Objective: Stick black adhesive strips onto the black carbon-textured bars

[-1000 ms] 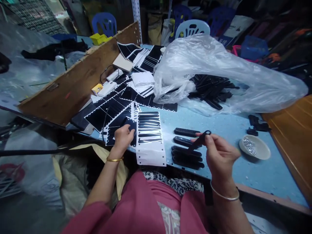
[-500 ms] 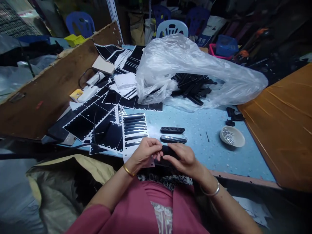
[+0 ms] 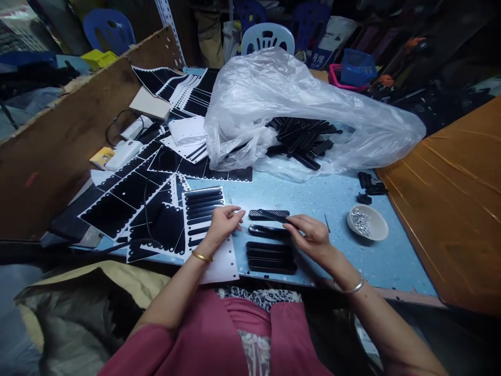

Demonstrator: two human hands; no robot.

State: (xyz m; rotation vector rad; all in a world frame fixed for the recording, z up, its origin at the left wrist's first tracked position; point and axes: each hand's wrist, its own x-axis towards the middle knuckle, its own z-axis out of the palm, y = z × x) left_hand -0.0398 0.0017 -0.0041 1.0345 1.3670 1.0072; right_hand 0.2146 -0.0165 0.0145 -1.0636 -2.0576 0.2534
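My right hand (image 3: 313, 237) pinches the right end of a slim black plastic strip (image 3: 270, 214), which lies across a perforated black piece on the blue table (image 3: 332, 196). Just left of that strip, my left hand (image 3: 224, 222) rests with fingers loosely apart and nothing in them, on the edge of a white backing sheet of black stickers (image 3: 203, 206). Several more black strips (image 3: 270, 258) lie in a row below my hands, near the table's front edge.
A small bowl of tiny metal bits (image 3: 379, 232) stands right of my right hand. A clear plastic bag (image 3: 274, 94) spills black strips (image 3: 301, 138) behind. Black sticker sheets (image 3: 125, 190) cover the left. A wooden board (image 3: 58, 136) leans at left; a brown panel (image 3: 450, 198) borders the right.
My hands had come together on the strip near my body. They have since moved apart and forward: the right hand lowered the strip onto the table, and the left hand let go.
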